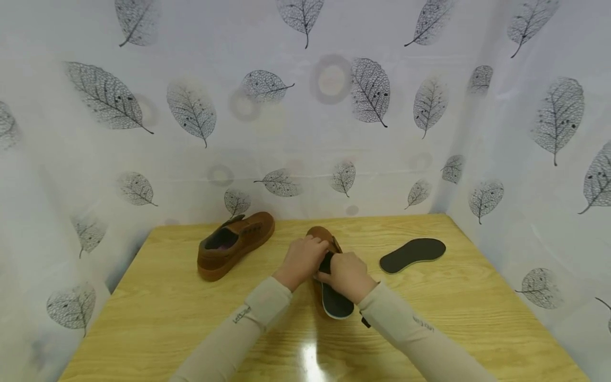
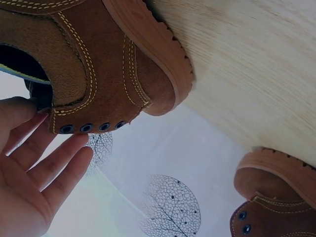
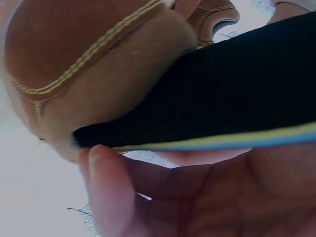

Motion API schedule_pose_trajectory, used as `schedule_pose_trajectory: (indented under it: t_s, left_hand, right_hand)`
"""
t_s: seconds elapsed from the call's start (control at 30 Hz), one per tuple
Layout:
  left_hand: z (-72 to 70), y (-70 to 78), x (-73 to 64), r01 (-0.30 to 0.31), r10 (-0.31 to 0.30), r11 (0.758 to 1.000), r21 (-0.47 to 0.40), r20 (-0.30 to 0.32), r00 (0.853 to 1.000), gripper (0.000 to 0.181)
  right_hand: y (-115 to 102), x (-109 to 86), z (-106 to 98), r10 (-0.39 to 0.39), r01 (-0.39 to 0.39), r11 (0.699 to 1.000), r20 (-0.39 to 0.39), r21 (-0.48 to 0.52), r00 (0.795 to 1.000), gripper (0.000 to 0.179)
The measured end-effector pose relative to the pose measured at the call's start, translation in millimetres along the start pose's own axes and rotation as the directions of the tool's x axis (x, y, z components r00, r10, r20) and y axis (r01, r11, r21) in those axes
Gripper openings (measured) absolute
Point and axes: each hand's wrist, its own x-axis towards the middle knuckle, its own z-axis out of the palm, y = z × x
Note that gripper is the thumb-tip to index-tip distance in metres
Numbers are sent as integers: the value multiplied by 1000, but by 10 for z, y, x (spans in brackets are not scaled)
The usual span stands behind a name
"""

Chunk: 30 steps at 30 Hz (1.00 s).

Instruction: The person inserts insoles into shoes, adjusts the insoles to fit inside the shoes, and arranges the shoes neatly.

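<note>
A brown shoe [image 1: 319, 232] with yellow stitching points away from me at the middle of the table. My left hand [image 1: 302, 259] holds it by the opening; in the left wrist view, its thumb is at the inner edge and the fingers [image 2: 64, 165] lie along the row of dark eyelets [image 2: 86, 128]. A black insole [image 1: 338, 305] runs partly into the shoe, its rounded heel end sticking out towards me. My right hand [image 1: 350, 275] grips this insole around its middle. The right wrist view shows its yellow and blue edge above the palm. The insole's front end is hidden inside.
A second brown shoe [image 1: 238, 245] stands on the left side of the wooden table [image 1: 157, 313], toe pointing away to the right. On the right lies another black insole [image 1: 412, 254], flat. A white leaf-patterned curtain [image 1: 286, 138] hangs behind and along the sides.
</note>
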Motion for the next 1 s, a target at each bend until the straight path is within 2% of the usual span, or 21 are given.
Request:
schedule_pose_trajectory:
  t_s: [0.2,0.47,0.83,1.0]
  left_hand:
    - [4,-6,-8,4,-4,1000,13,18,1000,10]
    - [22,-17,-23,-11,11,1000,22,-27,1000,9]
    - [28,-19,-12,3,-2,1000,12,-30,1000,8]
    - [28,-16,-17,-9,9,1000,4,-50,999,5]
  right_hand:
    - [-93,-60,-44,19,-18,998,10,-62,1000,54]
    - [-135,-140,-72,16,-13,992,23,-128,1000,54]
    - [-96,-101,-65,45,-45,999,-13,-26,999,50]
    - [-91,-90,-60,42,-42,999,-34,-23,999,48]
